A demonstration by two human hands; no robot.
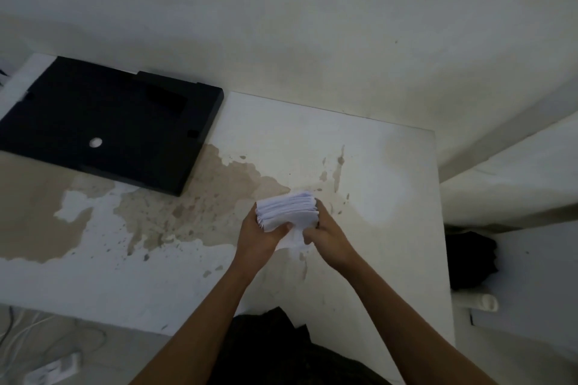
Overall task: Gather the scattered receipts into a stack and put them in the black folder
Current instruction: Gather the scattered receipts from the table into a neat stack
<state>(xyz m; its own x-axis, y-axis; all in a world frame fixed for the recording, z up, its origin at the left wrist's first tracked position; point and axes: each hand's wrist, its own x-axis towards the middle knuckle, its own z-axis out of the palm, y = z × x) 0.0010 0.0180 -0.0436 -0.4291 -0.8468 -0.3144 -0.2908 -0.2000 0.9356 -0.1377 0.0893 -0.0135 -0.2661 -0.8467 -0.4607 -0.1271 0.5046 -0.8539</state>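
A person stands at a white surface whose top is badly worn, with large tan patches where the coating has peeled away and small dark flecks scattered about. Both bare forearms reach forward from the bottom of the view.

Between the two hands is a thick stack of white receipts, its edges roughly squared and its layered sheets showing along the upper side. The left hand is closed around the stack's left end, thumb lying across the front. The right hand is curled around the right end, fingers wrapped behind the paper. One loose sheet hangs lower than the rest, between the two thumbs. The stack sits right of centre on the surface; whether its bottom edge touches the top cannot be told.

The black folder lies flat and closed at the far left corner of the surface, well apart from the hands, with a small round pale spot on its cover.

A plain pale wall rises behind. White cables lie on the floor at lower left.
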